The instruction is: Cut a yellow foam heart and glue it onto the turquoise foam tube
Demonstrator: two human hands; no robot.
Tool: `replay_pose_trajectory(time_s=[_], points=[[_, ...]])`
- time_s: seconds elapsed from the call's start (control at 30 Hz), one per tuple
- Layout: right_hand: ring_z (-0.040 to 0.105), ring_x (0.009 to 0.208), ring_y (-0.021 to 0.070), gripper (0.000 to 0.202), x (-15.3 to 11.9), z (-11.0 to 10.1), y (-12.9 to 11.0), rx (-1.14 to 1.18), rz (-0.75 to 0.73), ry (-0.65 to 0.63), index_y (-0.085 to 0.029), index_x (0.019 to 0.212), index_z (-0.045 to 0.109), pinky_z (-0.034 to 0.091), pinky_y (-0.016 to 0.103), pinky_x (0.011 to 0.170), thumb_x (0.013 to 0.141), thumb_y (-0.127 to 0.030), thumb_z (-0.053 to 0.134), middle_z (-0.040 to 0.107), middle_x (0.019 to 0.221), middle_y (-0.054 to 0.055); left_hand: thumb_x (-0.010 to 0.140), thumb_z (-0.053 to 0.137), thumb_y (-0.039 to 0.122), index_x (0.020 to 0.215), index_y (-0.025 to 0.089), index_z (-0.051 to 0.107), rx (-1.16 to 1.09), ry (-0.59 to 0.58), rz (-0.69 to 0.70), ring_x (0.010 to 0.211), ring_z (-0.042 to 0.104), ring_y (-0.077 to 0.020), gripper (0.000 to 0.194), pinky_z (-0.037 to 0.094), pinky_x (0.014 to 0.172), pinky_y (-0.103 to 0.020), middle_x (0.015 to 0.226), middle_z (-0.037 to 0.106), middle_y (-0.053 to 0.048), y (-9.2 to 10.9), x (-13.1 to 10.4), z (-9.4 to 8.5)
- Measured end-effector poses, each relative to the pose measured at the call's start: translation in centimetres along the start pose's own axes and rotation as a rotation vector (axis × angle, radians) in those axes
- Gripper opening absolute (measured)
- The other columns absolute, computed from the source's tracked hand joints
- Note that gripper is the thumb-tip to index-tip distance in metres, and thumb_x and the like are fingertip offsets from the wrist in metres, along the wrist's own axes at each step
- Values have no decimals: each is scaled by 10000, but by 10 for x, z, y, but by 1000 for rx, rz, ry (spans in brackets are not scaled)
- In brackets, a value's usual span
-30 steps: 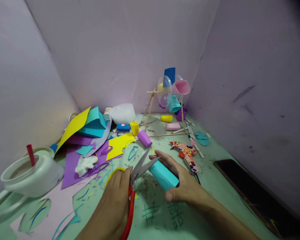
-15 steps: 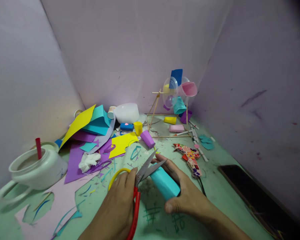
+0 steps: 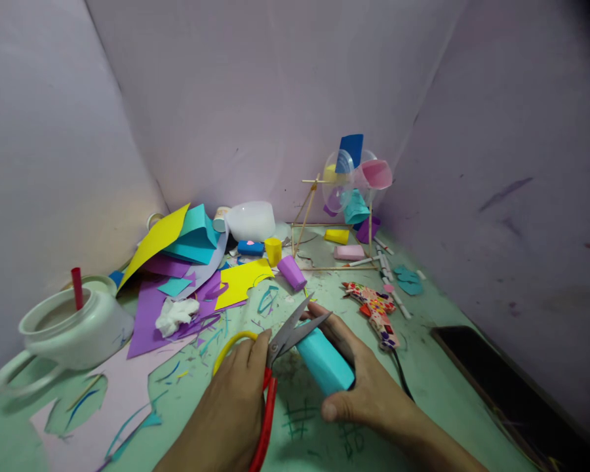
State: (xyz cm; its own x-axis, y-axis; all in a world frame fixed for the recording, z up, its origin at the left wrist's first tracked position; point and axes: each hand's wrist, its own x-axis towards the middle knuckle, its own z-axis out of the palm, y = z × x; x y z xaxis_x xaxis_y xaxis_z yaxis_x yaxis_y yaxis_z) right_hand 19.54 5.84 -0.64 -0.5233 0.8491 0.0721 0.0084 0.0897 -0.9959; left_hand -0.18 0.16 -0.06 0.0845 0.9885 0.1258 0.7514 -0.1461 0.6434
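Note:
My left hand (image 3: pixel 233 400) is wrapped round the handles of a pair of scissors (image 3: pixel 280 351), one loop yellow and the other red. The scissor blades stand apart, with one blade across the far end of a turquoise paper tube (image 3: pixel 326 362). That tube is held between the thumb and fingers of my right hand (image 3: pixel 361 377), tilted above the table. Just beyond the blades a purple paper cup (image 3: pixel 292 273) lies tipped over. A glue gun (image 3: pixel 376 308) with a patterned cover rests to the right of my right hand.
Behind stands a stick frame (image 3: pixel 305 216) carrying a wheel of plastic discs (image 3: pixel 338 180) and coloured paper cups. Coloured sheets (image 3: pixel 160 239) and paper scraps spread on the left, near a white pot (image 3: pixel 76 328). A dark phone (image 3: pixel 491 373) lies at right.
The view has shifted very slightly. Both hands, the scissors and the turquoise tube keep nearly the same positions, with the blades still apart.

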Motion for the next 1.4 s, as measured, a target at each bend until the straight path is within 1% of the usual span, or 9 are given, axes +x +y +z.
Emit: replay_pose_trajectory(time_s=[0.33, 0.53, 0.63, 0.7, 0.83, 1.0, 1.13, 1.27, 1.4], points=[[275, 1339, 325, 1144, 0, 2, 0, 39, 0, 5, -211, 1395, 285, 162, 445, 1108, 442, -563, 811, 350, 1444, 133, 810, 377, 142, 1312, 189, 423, 69, -47, -40, 1101, 524, -291, 507, 417, 928, -444, 1174, 573, -157, 0, 0, 2], [305, 1320, 322, 1074, 0, -2, -2, -4, 8, 16, -236, 1377, 323, 194, 449, 1094, 475, -596, 781, 368, 1433, 110, 807, 410, 207, 1210, 220, 496, -61, -30, -43, 989, 583, -257, 412, 459, 846, -368, 1075, 624, -108, 5, 3, -10], [350, 1284, 350, 1018, -1, -3, -8, -116, 50, 18, -248, 1351, 383, 211, 491, 1078, 483, -629, 754, 408, 1406, 100, 825, 442, 309, 1102, 220, 510, -236, 108, -156, 717, 593, -186, 298, 469, 669, -306, 871, 641, -47, 5, 6, -16], [339, 1290, 354, 1025, -3, 0, -13, -174, 66, -16, -239, 1354, 390, 198, 492, 1087, 474, -597, 776, 405, 1409, 99, 813, 497, 402, 1061, 218, 476, -483, 144, -259, 579, 525, -135, 310, 431, 554, -266, 754, 600, -1, 7, 7, -16], [290, 1329, 329, 1081, -8, 12, -16, -197, 68, -136, -225, 1410, 301, 182, 473, 1104, 495, -475, 821, 336, 1457, 105, 714, 645, 460, 1070, 202, 391, -998, 24, -384, 553, 507, -106, 508, 415, 513, -237, 692, 543, 38, 12, 8, -6], [253, 1349, 336, 1189, -10, 14, -12, -179, 41, -209, -215, 1437, 228, 167, 502, 1101, 448, -404, 862, 296, 1478, 134, 612, 757, 364, 1059, 203, 406, -1194, 3, -414, 612, 546, -124, 591, 431, 568, -263, 745, 576, 21, 12, 11, 6], [320, 1322, 320, 1128, -8, 10, -9, 45, 51, -185, -223, 1418, 264, 237, 476, 1082, 481, -525, 815, 361, 1444, 137, 624, 758, 337, 1031, 182, 453, -1326, 14, -440, 545, 490, -92, 532, 394, 546, -224, 584, 508, 70, 14, 13, 7], [358, 1286, 350, 997, -6, 10, -6, 48, 91, -145, -213, 1353, 391, 243, 504, 1064, 517, -622, 747, 406, 1407, 136, 633, 747, 383, 1002, 165, 491, -1293, -2, -451, 498, 463, -82, 499, 359, 501, -203, 529, 485, 74, 18, 15, 8], [393, 1249, 380, 960, -3, 6, 0, 136, 111, -72, -219, 1327, 426, 271, 539, 1031, 513, -608, 756, 471, 1341, 137, 752, 592, 483, 1066, 174, 488, -1016, 52, -434, 508, 532, -137, 453, 425, 505, -255, 562, 558, 35, 17, 13, 2]])
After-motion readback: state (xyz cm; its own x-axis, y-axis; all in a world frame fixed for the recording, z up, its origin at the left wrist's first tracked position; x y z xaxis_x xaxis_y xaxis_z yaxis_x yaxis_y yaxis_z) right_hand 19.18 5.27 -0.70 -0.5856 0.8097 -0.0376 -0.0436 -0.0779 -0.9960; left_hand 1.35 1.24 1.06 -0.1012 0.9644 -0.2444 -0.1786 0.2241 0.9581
